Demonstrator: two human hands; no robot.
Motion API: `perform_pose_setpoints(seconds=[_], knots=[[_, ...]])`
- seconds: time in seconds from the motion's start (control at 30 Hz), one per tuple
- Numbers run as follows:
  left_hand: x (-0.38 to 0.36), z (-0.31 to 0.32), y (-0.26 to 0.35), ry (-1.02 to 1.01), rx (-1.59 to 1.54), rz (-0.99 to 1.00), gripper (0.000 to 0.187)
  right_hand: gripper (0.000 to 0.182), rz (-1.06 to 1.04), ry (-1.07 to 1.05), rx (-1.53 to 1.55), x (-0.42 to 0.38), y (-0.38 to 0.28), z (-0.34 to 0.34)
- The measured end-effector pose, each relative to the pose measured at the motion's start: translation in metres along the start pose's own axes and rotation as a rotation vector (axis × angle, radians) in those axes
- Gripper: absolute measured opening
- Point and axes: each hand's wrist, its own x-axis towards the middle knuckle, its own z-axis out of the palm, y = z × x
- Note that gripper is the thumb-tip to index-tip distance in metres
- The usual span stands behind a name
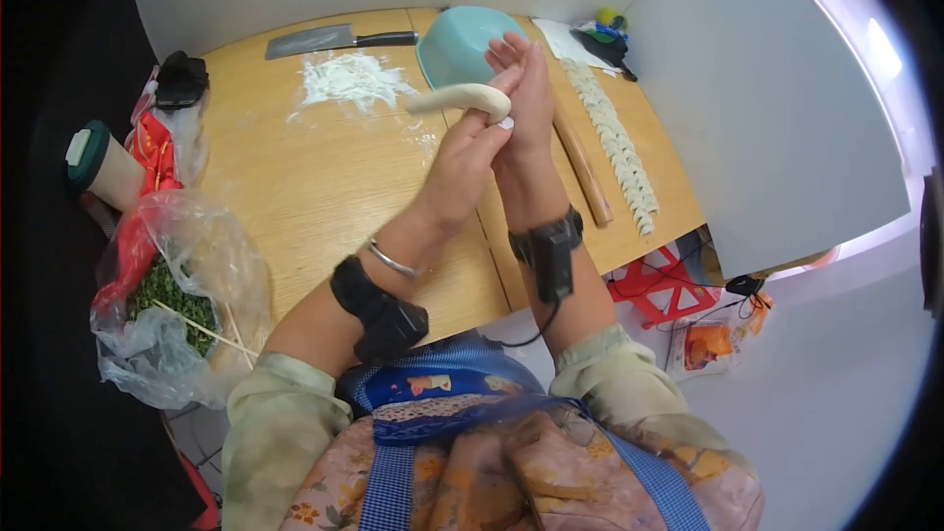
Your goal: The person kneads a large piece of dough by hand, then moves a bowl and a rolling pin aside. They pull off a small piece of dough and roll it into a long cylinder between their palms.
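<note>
A thick curved roll of pale dough point(460, 97) is held above the table, its free end pointing left. My left hand point(468, 159) grips it, with the fingers wrapped round its right end. My right hand point(527, 98) is pressed against my left hand, palm turned inward, fingers stretched upward and slightly apart. A small white bit of dough point(506, 123) shows between the two hands. Below and to the left, white flour point(354, 81) is spread on the wooden table point(324, 197). Behind my right hand stands a light blue bowl point(457, 44).
A cleaver point(329, 40) lies at the back. Right of my hands are a rolling pin point(582, 165) and a long row of dough pieces point(615, 143). On the left sit a plastic bag of chopped greens point(175, 300) with chopsticks point(211, 336), and a cup point(105, 169).
</note>
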Motion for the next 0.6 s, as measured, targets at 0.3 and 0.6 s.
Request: perform_pose_setpoints(seconds=[0.3, 0.6], knots=[[0.011, -0.031, 0.044, 0.233, -0.061, -0.003, 0.086, 0.068, -0.396, -0.472, -0.396, -0.068, 0.020, 0.032], [0.007, -0.008, 0.019, 0.278, -0.113, -0.029, 0.059, 0.043, -0.115, -0.312, -0.520, -0.003, 0.004, 0.015]])
